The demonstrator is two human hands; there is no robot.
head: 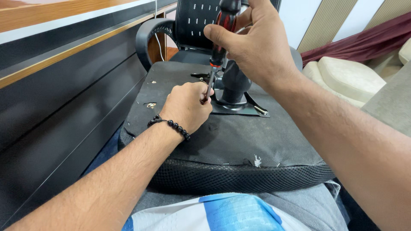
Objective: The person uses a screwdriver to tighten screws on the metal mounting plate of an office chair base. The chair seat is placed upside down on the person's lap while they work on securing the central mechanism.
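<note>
Head view: at the far left, a dark panelled wall with a wooden trim strip is seen. Beside it, an upturned office chair seat, its black fabric underside facing up, is rested across the person's lap. The left hand, a black bead bracelet at its wrist, is curled into a fist on the seat underside, and the metal shaft of a screwdriver is pinched in it near the tip. Just right of that fist, a black metal mounting plate with a central column is fixed to the seat. Above it, the red-and-black screwdriver handle is gripped by the right hand, fingers wrapped tightly around it. Further right, cream cushions are seen.
</note>
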